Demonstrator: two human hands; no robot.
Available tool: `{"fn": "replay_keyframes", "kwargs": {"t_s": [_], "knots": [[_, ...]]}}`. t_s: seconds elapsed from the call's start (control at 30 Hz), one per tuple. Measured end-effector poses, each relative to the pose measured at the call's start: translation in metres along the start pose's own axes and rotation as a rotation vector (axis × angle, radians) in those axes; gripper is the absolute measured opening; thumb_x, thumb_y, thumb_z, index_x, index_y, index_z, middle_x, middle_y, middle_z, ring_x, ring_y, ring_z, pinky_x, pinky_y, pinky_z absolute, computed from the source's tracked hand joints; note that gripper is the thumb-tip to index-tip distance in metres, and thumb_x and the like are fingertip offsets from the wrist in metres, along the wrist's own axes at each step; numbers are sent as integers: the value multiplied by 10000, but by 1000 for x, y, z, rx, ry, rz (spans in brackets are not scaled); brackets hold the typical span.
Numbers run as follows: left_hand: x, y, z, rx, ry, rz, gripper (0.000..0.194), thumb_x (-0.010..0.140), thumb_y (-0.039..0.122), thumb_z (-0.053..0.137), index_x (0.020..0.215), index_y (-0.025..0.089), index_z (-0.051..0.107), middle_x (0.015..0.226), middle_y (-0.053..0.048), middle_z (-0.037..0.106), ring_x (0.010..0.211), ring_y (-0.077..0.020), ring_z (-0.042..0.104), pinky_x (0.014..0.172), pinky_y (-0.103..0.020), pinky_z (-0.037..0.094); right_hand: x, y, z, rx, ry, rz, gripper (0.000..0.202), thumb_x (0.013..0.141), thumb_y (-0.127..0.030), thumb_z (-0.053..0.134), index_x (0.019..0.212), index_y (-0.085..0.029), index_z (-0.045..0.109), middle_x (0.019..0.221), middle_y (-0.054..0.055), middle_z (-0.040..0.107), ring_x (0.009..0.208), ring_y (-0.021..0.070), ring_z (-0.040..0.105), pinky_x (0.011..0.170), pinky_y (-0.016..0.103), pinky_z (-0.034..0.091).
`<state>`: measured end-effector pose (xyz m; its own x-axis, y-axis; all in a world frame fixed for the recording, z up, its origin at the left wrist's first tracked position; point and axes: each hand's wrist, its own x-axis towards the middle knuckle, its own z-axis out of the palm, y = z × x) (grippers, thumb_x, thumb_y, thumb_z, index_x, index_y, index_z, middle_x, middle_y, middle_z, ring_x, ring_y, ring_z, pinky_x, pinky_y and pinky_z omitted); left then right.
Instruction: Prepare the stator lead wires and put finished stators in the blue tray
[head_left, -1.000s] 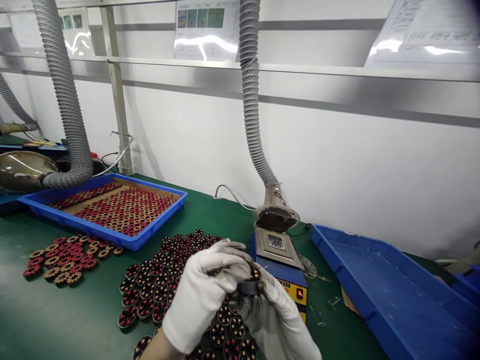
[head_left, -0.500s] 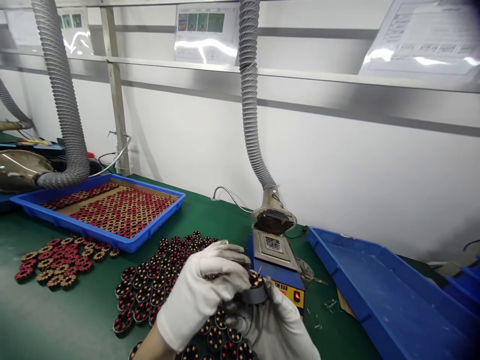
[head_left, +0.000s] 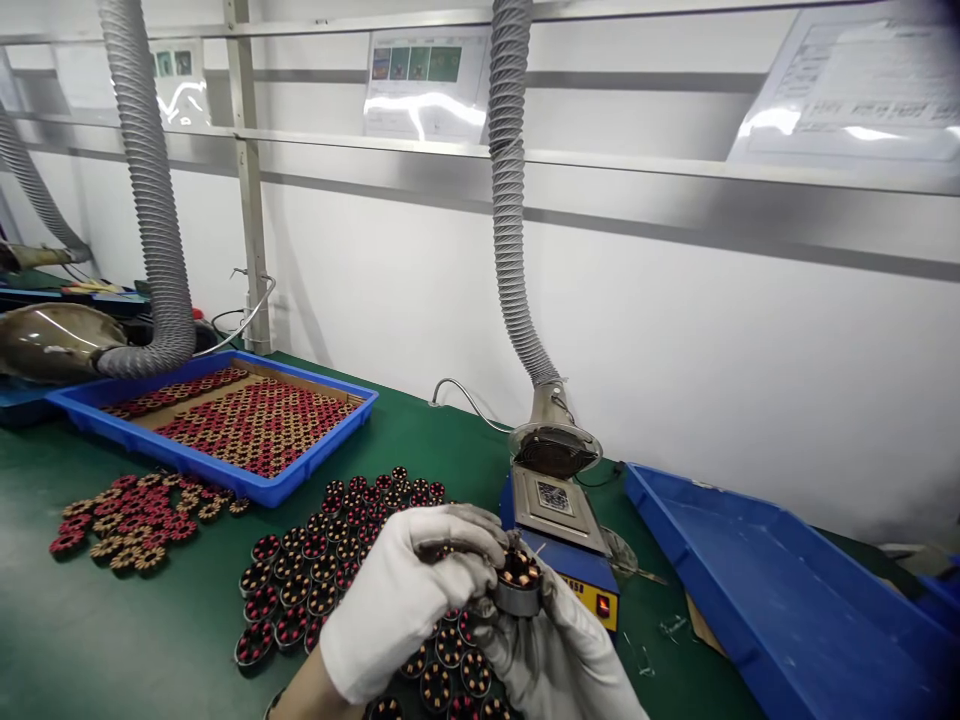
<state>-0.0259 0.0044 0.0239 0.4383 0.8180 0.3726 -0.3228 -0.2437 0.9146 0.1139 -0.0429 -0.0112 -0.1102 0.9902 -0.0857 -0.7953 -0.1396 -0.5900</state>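
My right hand (head_left: pixel 559 640), in a soiled white glove, grips a motor stator (head_left: pixel 517 585) with copper coils set in a dark grey ring. My left hand (head_left: pixel 420 590), gloved too, closes its fingers on the near left rim of the same stator. The stator is held roughly upright, coils facing up, in front of a blue solder pot (head_left: pixel 559 545) with a yellow front panel. Beneath and left of my hands lie many ringed stators (head_left: pixel 322 565) with red or copper coils. My left hand's fingertips are partly hidden.
A blue tray (head_left: pixel 274 490) of bare stator cores stands at the back left, with loose cores (head_left: pixel 131 520) before it. Another blue tray (head_left: pixel 780 590) lies at the right. A fume hose (head_left: pixel 510 200) hangs over the solder pot. Wire scraps (head_left: pixel 671 628) lie nearby.
The camera view has shifted slightly, so the scene sits a little right and lower. The stator has tilted, showing more of its coils; both hands still hold it.
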Motion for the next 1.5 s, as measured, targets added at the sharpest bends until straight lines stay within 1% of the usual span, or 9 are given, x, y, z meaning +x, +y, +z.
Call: {"fn": "replay_keyframes", "kwargs": {"t_s": [0.23,0.33,0.43,0.7,0.87,1.13,1.23,1.33,1.5], "knots": [[-5,-4,-14,-47,229,141,187,736,94,541,769,230,664,919,-2,650,932,-170,575,755,-183,459,0,-3,-6,-107,-71,-15,342,631,-320,745,959,-280,655,956,39,706,835,194,656,753,353,517],[-4,1,-9,40,71,-34,217,682,54,562,805,198,669,937,-31,641,885,-178,588,713,-190,468,0,-3,-7,-111,-50,-45,318,644,-320,735,950,-290,656,1006,32,692,875,187,649,735,328,525],[-3,2,-1,62,-42,33,204,666,25,507,698,154,661,835,-52,634,843,-196,581,749,-245,466,-1,-2,-5,-112,-44,-47,319,642,-304,739,949,-295,653,1007,23,691,855,184,654,744,340,524],[-10,-5,-9,54,244,170,198,796,106,472,812,239,616,978,12,608,1008,-167,526,862,-223,417,-4,-5,3,-71,-35,-33,352,586,-270,778,921,-269,671,921,25,711,836,203,656,801,384,504],[-7,0,-1,149,-31,37,196,719,48,527,764,193,651,909,-29,632,911,-180,572,781,-224,454,-5,-3,3,-74,-61,-56,285,624,-289,753,898,-298,672,956,2,707,814,174,662,799,352,507],[-16,5,-3,275,231,420,145,770,124,565,711,234,639,837,1,641,952,-182,556,907,-275,407,15,0,-7,-443,162,-553,373,515,-240,812,860,-255,670,841,8,718,779,169,659,736,260,518],[-11,6,-2,96,248,167,261,702,106,625,914,256,652,1034,-17,622,940,-191,576,808,-239,469,16,11,-2,-592,265,-860,377,521,-165,797,845,-290,651,914,-10,692,823,172,648,725,267,523],[-3,-3,8,-128,11,-137,429,673,175,662,1094,204,589,1059,-76,615,893,-214,588,792,-277,486,14,29,0,-848,265,-1206,385,603,-97,714,897,-336,642,1040,-16,632,931,181,605,773,287,500],[3,-29,23,-381,216,-25,150,709,300,665,787,173,685,867,-68,669,853,-211,600,841,-290,463,18,37,-7,-1042,253,-1399,495,630,-48,665,1001,-370,601,1066,-7,587,964,203,581,804,338,497]]}}
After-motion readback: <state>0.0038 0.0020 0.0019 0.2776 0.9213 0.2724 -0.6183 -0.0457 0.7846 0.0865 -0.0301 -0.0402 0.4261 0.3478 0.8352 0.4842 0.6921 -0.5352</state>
